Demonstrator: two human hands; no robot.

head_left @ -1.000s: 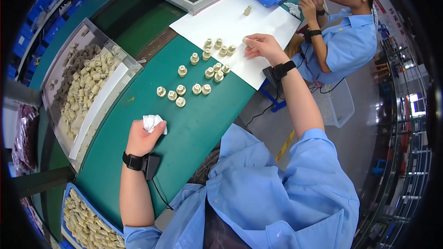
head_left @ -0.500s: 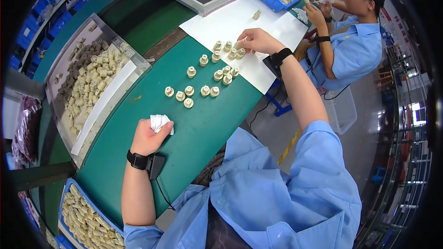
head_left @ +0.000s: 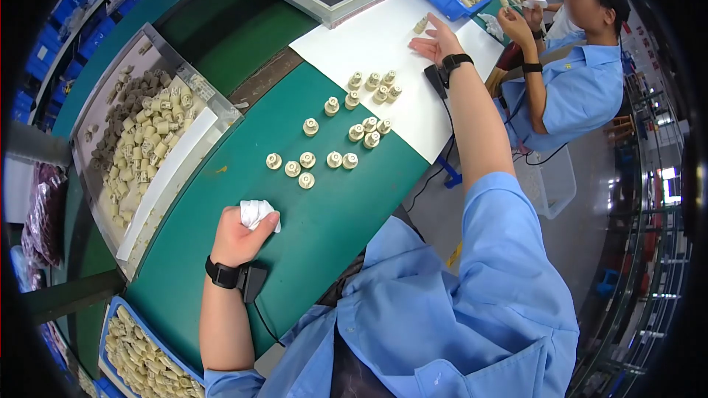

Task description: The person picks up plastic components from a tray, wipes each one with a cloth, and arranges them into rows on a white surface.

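Note:
My left hand [head_left: 240, 234] is closed around a crumpled white cloth [head_left: 256, 214] above the green table. At the far end of the white sheet [head_left: 346, 40], my right hand [head_left: 441, 43] has its fingers spread. A single cream plastic fitting [head_left: 420, 26] stands between its thumb and fingers, which do not look closed on it. More such fittings, with narrow tops and round wider bases, stand upright in loose groups: several on the sheet's near part [head_left: 380, 93], others on the green surface, including one fitting [head_left: 306, 180] nearest my left hand.
A framed tray [head_left: 221, 114] at left holds piles of cream and grey-brown pieces. Blue bins of cream pieces stand at the far end [head_left: 472, 9] and lower left [head_left: 110, 324]. A co-worker in a blue shirt [head_left: 590, 88] handles small parts at the far right.
My right hand has moved from the group of fittings farther up the sheet to the lone fitting, and its fingers have spread. My left hand still grips the cloth.

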